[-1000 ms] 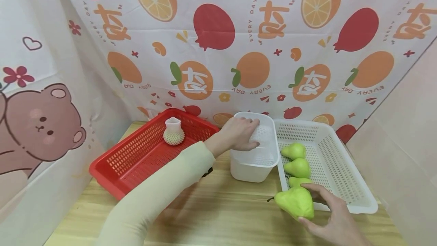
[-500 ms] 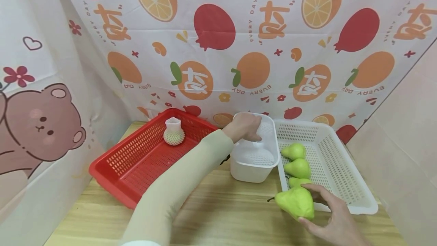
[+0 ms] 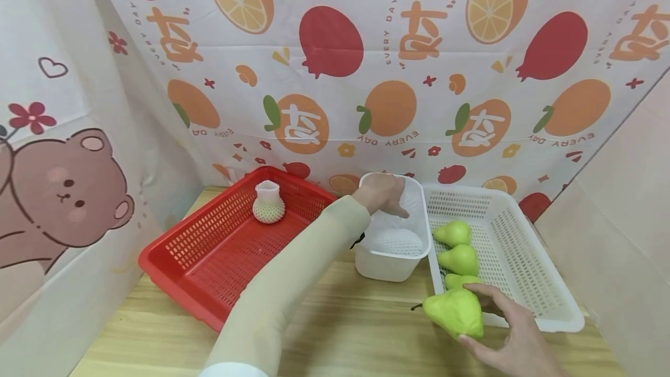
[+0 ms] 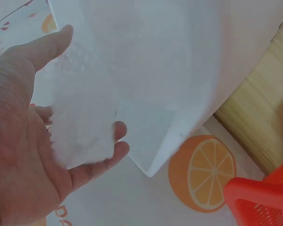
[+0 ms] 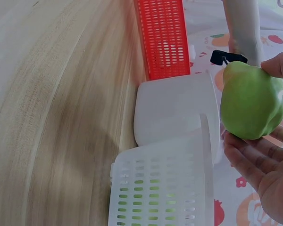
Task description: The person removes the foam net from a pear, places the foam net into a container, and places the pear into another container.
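My left hand (image 3: 384,192) reaches into the white plastic bin (image 3: 384,266), which has white foam netting (image 3: 399,242) at its bottom. In the left wrist view, the fingers of this hand curl at the edge of a white foam net sleeve (image 4: 85,117), with the thumb raised on its other side. My right hand (image 3: 515,330) grips a green pear (image 3: 454,312) between thumb and fingers, stem pointing left, over the front edge of the white basket (image 3: 562,322). Several more pears (image 3: 459,259) lie along that basket's left side.
To the left stands a red basket (image 3: 180,275) with a pear in a foam net (image 3: 268,205) at its back. The white bin sits between the two baskets on the wooden table (image 3: 335,330). A fruit-print cloth (image 3: 335,86) hangs behind.
My left hand has shifted right within the white bin, its forearm swinging right too. The right hand keeps its hold on the pear in nearly the same place.
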{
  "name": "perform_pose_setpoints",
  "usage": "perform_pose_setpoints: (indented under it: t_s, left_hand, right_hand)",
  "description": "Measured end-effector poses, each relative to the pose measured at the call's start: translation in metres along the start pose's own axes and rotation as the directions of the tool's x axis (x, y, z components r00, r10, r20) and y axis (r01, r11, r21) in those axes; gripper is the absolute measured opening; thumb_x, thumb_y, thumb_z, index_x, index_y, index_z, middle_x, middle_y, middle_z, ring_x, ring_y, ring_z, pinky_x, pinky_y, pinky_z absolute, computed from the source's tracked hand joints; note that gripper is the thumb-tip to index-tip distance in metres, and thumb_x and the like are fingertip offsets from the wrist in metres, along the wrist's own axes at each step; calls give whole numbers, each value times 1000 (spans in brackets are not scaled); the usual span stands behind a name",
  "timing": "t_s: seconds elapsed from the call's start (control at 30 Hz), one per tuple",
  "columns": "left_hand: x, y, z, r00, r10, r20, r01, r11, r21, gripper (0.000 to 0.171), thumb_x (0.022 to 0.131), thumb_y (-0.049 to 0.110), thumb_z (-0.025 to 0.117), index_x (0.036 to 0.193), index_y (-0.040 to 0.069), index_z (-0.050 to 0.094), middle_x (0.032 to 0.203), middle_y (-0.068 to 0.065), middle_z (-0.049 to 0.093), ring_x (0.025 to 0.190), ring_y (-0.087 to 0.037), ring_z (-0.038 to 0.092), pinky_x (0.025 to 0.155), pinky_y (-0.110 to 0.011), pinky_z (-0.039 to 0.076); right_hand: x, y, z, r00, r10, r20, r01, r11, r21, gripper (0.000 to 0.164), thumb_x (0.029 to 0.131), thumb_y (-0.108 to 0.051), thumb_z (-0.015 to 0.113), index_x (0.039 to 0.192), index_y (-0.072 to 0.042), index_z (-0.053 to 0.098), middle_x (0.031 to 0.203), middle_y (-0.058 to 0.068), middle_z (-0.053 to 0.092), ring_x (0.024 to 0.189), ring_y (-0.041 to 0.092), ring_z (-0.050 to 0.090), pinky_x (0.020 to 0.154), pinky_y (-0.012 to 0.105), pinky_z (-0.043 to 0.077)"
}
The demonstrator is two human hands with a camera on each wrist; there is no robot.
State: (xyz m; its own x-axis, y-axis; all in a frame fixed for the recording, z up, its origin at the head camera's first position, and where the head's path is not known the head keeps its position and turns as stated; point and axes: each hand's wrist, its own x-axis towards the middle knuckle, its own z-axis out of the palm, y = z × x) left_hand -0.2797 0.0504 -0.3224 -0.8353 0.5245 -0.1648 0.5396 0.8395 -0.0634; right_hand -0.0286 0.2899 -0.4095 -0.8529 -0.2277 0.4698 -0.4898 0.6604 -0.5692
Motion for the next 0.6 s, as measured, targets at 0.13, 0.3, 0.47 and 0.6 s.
perform_pose_setpoints:
  t_s: [0.13, 0.3, 0.47, 0.6]
  left_hand:
    - [-3, -2, 1, 1000, 7, -12, -7, 1000, 7, 75, 91, 69, 68, 140, 14, 55, 121, -1, 72, 101, -17, 64, 90, -34, 60]
    - [-7, -3, 1, 999, 27, -31, -27, 999, 21, 81, 93, 69, 65, 148, 11, 51, 133, -5, 70, 114, -21, 66, 98, -37, 60]
    - [-14, -4, -1, 997, 56, -62, -53, 997, 54, 79, 93, 68, 65, 147, 11, 51, 139, -7, 68, 121, -22, 65, 104, -38, 58]
    - [-24, -6, -4, 994, 69, -82, -64, 996, 70, 80, 94, 67, 66, 150, 12, 49, 145, -9, 65, 127, -24, 63, 109, -39, 56]
  right_hand:
    - [0, 0, 0, 1000, -1, 3, 1, 1000, 3, 85, 61, -12, 101, 137, -20, 63, 125, -16, 68, 100, -5, 66, 88, 4, 48]
    - [2, 2, -2, 1000, -18, 1, 18, 1000, -5, 84, 60, -10, 101, 136, -15, 64, 126, -19, 67, 101, -6, 66, 89, 4, 48]
    - [4, 4, -8, 998, -52, -16, 52, 999, -12, 85, 57, -6, 101, 133, -8, 65, 115, -17, 69, 98, -7, 65, 90, 4, 49]
    - [7, 5, -14, 997, -69, -28, 69, 997, -17, 86, 56, -6, 101, 134, -9, 65, 107, -15, 70, 96, -7, 65, 90, 2, 48]
